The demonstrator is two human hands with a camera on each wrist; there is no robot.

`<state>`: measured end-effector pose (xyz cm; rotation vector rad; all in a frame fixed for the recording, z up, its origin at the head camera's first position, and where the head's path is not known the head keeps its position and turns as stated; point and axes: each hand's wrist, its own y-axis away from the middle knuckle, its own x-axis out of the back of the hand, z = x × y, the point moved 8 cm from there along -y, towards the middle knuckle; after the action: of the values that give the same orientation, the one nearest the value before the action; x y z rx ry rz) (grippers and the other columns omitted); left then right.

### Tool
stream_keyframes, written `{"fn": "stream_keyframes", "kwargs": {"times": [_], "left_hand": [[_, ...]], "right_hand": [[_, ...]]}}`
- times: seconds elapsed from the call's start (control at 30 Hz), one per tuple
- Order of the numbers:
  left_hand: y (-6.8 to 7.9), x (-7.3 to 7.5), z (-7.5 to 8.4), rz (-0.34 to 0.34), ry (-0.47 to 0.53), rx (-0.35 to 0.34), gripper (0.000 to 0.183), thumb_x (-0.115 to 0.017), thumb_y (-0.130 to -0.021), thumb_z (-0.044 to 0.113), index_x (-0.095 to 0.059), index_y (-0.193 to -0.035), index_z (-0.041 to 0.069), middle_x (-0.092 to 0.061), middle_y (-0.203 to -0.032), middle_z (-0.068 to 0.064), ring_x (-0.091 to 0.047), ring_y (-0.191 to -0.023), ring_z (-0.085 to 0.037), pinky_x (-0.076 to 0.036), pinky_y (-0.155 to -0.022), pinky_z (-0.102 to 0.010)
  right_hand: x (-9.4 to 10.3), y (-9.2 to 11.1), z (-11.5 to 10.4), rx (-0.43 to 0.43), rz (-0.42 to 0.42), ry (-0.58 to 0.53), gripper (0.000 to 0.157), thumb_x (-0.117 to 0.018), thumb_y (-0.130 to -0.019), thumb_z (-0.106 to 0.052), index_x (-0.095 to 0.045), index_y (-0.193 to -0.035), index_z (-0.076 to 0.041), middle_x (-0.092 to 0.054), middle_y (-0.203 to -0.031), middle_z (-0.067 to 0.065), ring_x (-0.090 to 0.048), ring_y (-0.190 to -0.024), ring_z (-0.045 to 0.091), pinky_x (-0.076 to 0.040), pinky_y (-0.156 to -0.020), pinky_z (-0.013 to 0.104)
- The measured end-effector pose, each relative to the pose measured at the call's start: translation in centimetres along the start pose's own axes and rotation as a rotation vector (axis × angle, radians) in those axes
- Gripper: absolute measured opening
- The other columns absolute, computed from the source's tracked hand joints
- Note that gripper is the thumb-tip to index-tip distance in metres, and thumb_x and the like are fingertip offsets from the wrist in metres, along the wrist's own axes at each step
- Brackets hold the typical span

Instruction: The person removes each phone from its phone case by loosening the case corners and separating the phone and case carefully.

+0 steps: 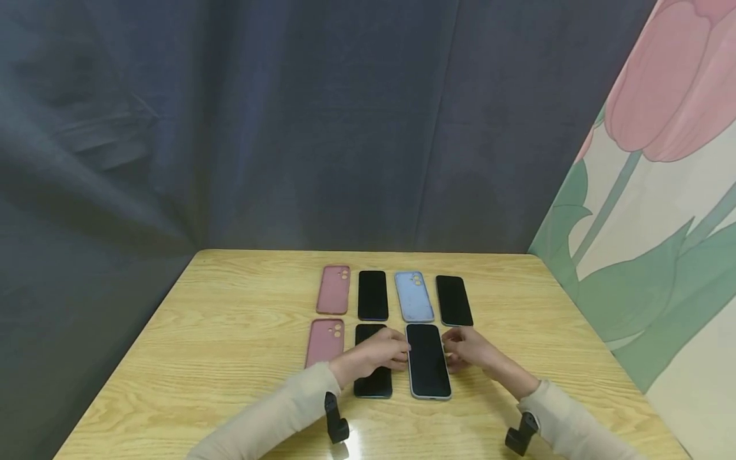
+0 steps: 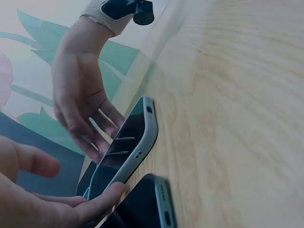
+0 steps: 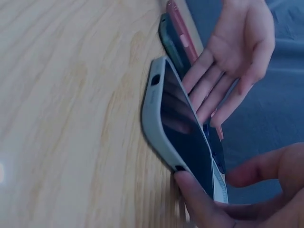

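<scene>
A phone (image 1: 428,367) in a pale case lies screen up in the front row, between the two hands. My left hand (image 1: 382,350) reaches over a second black phone (image 1: 374,386) and touches the cased phone's left edge. In the left wrist view, that hand's thumb stands apart from the phone while a fingertip meets the case (image 2: 151,130) side. My right hand (image 1: 468,348) is at the right edge, its fingers loosely bent. The right wrist view shows a fingertip against the case's side (image 3: 153,114), with the thumb off the screen.
At the front left lies a pink phone case (image 1: 325,338). Behind, a row holds another pink case (image 1: 333,291), a black phone (image 1: 372,295), a light blue case (image 1: 414,297) and a further black phone (image 1: 454,300). A dark curtain (image 1: 322,128) hangs behind the wooden table (image 1: 241,306).
</scene>
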<state>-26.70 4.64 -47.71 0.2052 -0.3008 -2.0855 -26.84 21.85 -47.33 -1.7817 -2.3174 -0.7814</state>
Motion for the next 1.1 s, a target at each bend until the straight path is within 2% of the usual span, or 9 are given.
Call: {"fn": "stream_keyframes", "kwargs": {"times": [0.13, 0.33, 0.5, 0.63, 0.77, 0.87, 0.97, 1.1], "left_hand": [[-0.1, -0.3, -0.1, 0.031, 0.032, -0.01, 0.042, -0.051, -0.096, 0.001, -0.042, -0.131, -0.021, -0.054, -0.119, -0.032, -0.058, -0.111, -0.045, -0.056, -0.086, -0.046], [-0.2, -0.2, 0.0, 0.075, 0.004, -0.011, 0.043, -0.054, -0.095, 0.002, -0.044, -0.132, -0.018, -0.052, -0.123, -0.031, -0.056, -0.112, -0.046, -0.058, -0.08, -0.045], [-0.2, -0.2, 0.0, 0.1, -0.014, -0.004, 0.041, -0.055, -0.095, 0.003, -0.048, -0.13, -0.015, -0.053, -0.122, -0.029, -0.056, -0.112, -0.045, -0.058, -0.079, -0.044], [-0.1, -0.1, -0.2, 0.114, 0.003, -0.001, 0.039, -0.054, -0.095, 0.002, -0.049, -0.129, -0.015, -0.053, -0.12, -0.027, -0.057, -0.109, -0.043, -0.058, -0.079, -0.044], [0.1, -0.1, -0.5, 0.102, 0.023, -0.002, 0.039, -0.054, -0.095, 0.002, -0.049, -0.13, -0.015, -0.052, -0.123, -0.027, -0.057, -0.109, -0.042, -0.058, -0.079, -0.044], [0.2, -0.1, -0.7, 0.095, 0.037, -0.006, 0.04, -0.054, -0.094, 0.002, -0.048, -0.13, -0.014, -0.053, -0.121, -0.026, -0.058, -0.108, -0.041, -0.059, -0.078, -0.044], [0.3, 0.1, -0.7, 0.1, 0.052, -0.012, 0.042, -0.054, -0.093, 0.001, -0.047, -0.132, -0.012, -0.053, -0.116, -0.024, -0.059, -0.105, -0.04, -0.059, -0.076, -0.043], [0.4, 0.4, -0.5, 0.115, 0.073, -0.026, 0.046, -0.054, -0.092, 0.001, -0.043, -0.135, -0.01, -0.053, -0.111, -0.024, -0.059, -0.102, -0.039, -0.059, -0.075, -0.044]], "right_hand": [[0.1, 0.2, 0.3, -0.023, -0.018, -0.086, 0.032, -0.044, -0.099, 0.001, -0.042, -0.124, 0.021, -0.056, -0.107, 0.029, -0.065, -0.077, 0.025, -0.06, -0.07, 0.037], [-0.3, 0.1, 0.7, -0.048, -0.086, -0.199, 0.031, -0.046, -0.098, 0.0, -0.044, -0.12, 0.022, -0.057, -0.098, 0.021, -0.066, -0.075, 0.02, -0.06, -0.069, 0.032], [-0.6, -0.3, 0.5, -0.024, -0.111, -0.204, 0.023, -0.052, -0.097, -0.002, -0.049, -0.11, 0.016, -0.057, -0.079, 0.007, -0.058, -0.066, 0.01, -0.055, -0.062, 0.022], [-0.9, -0.6, 0.1, 0.006, -0.111, -0.19, 0.011, -0.056, -0.096, -0.005, -0.054, -0.098, 0.006, -0.052, -0.069, 0.001, -0.052, -0.062, 0.008, -0.052, -0.06, 0.021], [-1.1, -0.8, -0.1, 0.031, -0.068, -0.154, 0.012, -0.058, -0.097, -0.008, -0.05, -0.095, 0.001, -0.052, -0.07, 0.002, -0.054, -0.063, 0.01, -0.053, -0.06, 0.024], [-1.3, -0.7, -0.3, 0.036, -0.04, -0.131, 0.015, -0.057, -0.099, -0.01, -0.045, -0.098, 0.0, -0.059, -0.077, 0.005, -0.058, -0.067, 0.013, -0.054, -0.062, 0.028], [-1.4, -0.6, -0.5, 0.035, -0.018, -0.125, 0.015, -0.055, -0.1, -0.009, -0.044, -0.1, 0.001, -0.066, -0.082, 0.009, -0.062, -0.07, 0.017, -0.056, -0.063, 0.032], [-1.2, -0.5, -1.0, 0.04, 0.013, -0.132, 0.017, -0.056, -0.099, -0.008, -0.045, -0.104, 0.004, -0.066, -0.081, 0.011, -0.062, -0.069, 0.019, -0.057, -0.063, 0.034]]}}
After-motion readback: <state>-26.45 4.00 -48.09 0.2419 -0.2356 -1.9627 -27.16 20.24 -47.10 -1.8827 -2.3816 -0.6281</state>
